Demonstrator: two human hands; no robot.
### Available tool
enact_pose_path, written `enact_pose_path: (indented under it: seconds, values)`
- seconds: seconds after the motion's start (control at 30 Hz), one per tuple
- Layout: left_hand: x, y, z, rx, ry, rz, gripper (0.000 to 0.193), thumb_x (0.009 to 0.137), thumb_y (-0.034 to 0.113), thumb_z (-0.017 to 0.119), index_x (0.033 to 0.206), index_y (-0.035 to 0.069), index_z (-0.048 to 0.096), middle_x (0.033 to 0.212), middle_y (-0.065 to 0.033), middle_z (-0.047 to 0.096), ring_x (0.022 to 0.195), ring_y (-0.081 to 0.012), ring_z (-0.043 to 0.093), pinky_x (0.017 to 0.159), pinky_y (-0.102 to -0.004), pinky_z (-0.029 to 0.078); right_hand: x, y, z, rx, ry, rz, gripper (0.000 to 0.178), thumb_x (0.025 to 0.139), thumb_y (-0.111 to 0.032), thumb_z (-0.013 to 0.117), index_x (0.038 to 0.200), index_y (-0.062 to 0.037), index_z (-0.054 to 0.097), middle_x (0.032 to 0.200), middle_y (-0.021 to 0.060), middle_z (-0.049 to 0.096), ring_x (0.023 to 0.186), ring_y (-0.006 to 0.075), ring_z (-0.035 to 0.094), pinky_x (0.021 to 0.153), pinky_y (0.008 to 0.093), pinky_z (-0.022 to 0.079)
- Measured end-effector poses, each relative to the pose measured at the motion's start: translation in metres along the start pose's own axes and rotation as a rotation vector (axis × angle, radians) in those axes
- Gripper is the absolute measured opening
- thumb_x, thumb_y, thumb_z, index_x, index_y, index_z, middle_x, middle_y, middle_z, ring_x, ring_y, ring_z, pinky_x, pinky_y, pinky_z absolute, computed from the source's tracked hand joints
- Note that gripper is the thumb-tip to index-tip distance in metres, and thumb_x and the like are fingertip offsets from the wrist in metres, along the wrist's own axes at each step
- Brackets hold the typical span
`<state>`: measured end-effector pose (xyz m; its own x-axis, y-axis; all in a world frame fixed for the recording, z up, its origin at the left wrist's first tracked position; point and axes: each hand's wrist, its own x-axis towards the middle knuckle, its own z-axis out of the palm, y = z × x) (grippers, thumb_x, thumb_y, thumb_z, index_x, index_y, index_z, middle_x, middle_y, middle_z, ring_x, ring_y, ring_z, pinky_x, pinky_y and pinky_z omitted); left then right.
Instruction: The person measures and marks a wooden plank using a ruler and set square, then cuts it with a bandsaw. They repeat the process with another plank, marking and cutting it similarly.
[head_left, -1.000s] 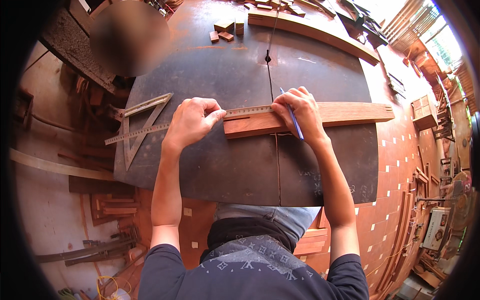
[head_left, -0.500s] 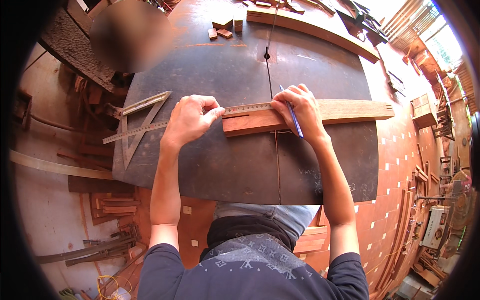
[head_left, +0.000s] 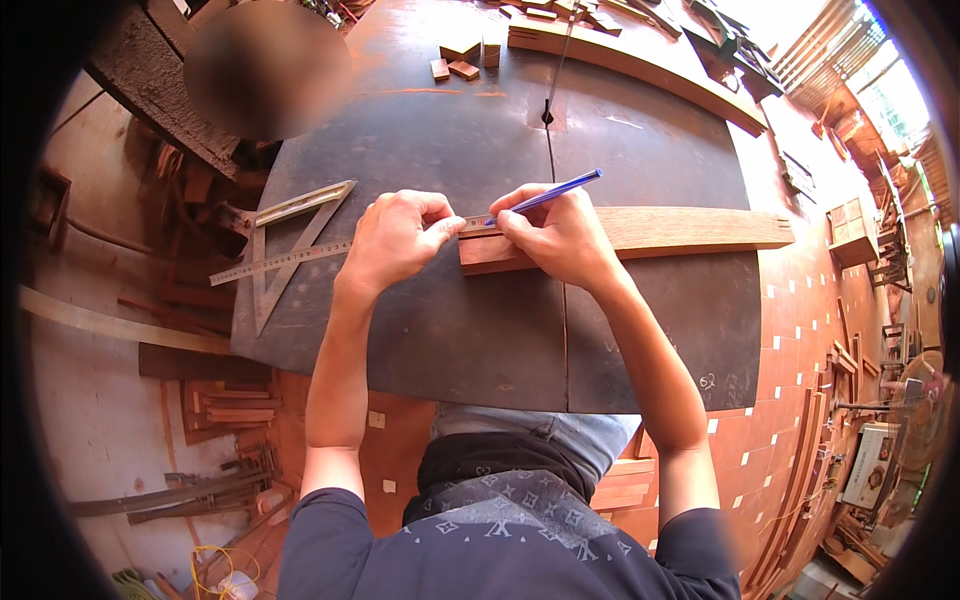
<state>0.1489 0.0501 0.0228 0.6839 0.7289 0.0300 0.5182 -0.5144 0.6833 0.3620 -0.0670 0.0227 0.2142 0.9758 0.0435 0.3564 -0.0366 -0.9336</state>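
A steel ruler (head_left: 300, 257) runs from the left, across a set square, to the end of a reddish-brown wooden beam (head_left: 690, 230). My left hand (head_left: 400, 238) pinches the ruler between thumb and fingers beside the beam's left end. My right hand (head_left: 560, 235) rests over the beam near that end, closed round a blue pen (head_left: 560, 190). The pen slants up to the right, its tip down at the ruler's marks on the beam. My right fingers hide part of the ruler and the beam's top.
The metal set square (head_left: 290, 255) lies on the dark tabletop (head_left: 430, 330) at left. Small wood offcuts (head_left: 463, 68) sit at the back. A second long beam (head_left: 640, 70) lies along the far right. Lumber and tools crowd the surrounding floor.
My right hand has moved left along the beam toward its end and turned the pen, so its tip now meets the ruler. My left hand keeps its pinch.
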Motion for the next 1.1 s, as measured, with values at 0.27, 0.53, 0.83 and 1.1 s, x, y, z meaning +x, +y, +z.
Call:
enact_pose_path:
  seconds: [0.27, 0.53, 0.83, 1.1]
  values:
    - [0.0, 0.001, -0.002, 0.043, -0.019, -0.033, 0.024, 0.095, 0.03, 0.081, 0.094, 0.006, 0.082, 0.079, -0.0159, 0.076, 0.074, -0.0329, 0.073, 0.071, -0.0438, 0.054, 0.0, -0.001, 0.006, -0.11, 0.016, 0.012, 0.026, 0.097, -0.018, 0.074, 0.105, 0.0054, 0.082, 0.078, 0.0067, 0.076, 0.071, 0.01, 0.069, 0.067, 0.0301, 0.057]
    - [0.0, 0.005, -0.004, 0.036, -0.037, -0.061, 0.025, 0.094, 0.03, 0.081, 0.093, 0.006, 0.082, 0.08, -0.0165, 0.077, 0.074, -0.0326, 0.073, 0.07, -0.0438, 0.054, -0.001, 0.001, 0.009, -0.118, 0.063, -0.024, 0.023, 0.095, -0.017, 0.075, 0.101, 0.0036, 0.084, 0.076, 0.0111, 0.078, 0.069, 0.0141, 0.071, 0.068, 0.0328, 0.059]
    - [-0.002, -0.002, 0.0, -0.016, 0.021, 0.006, 0.021, 0.096, 0.02, 0.081, 0.093, 0.0, 0.08, 0.064, -0.0087, 0.062, 0.06, -0.0133, 0.054, 0.059, -0.0365, 0.044, -0.001, 0.005, 0.011, -0.112, 0.063, -0.036, 0.022, 0.095, -0.016, 0.076, 0.099, 0.0035, 0.084, 0.075, 0.0132, 0.078, 0.068, 0.0157, 0.073, 0.068, 0.0341, 0.06]
    - [0.001, 0.002, -0.001, 0.001, 0.016, 0.006, 0.022, 0.096, 0.022, 0.081, 0.093, 0.0, 0.081, 0.067, -0.0106, 0.065, 0.061, -0.0158, 0.056, 0.061, -0.0375, 0.046, -0.003, 0.005, 0.006, -0.062, 0.026, 0.004, 0.023, 0.1, -0.017, 0.075, 0.108, 0.0033, 0.083, 0.079, 0.0044, 0.077, 0.072, 0.0089, 0.068, 0.067, 0.0294, 0.057]
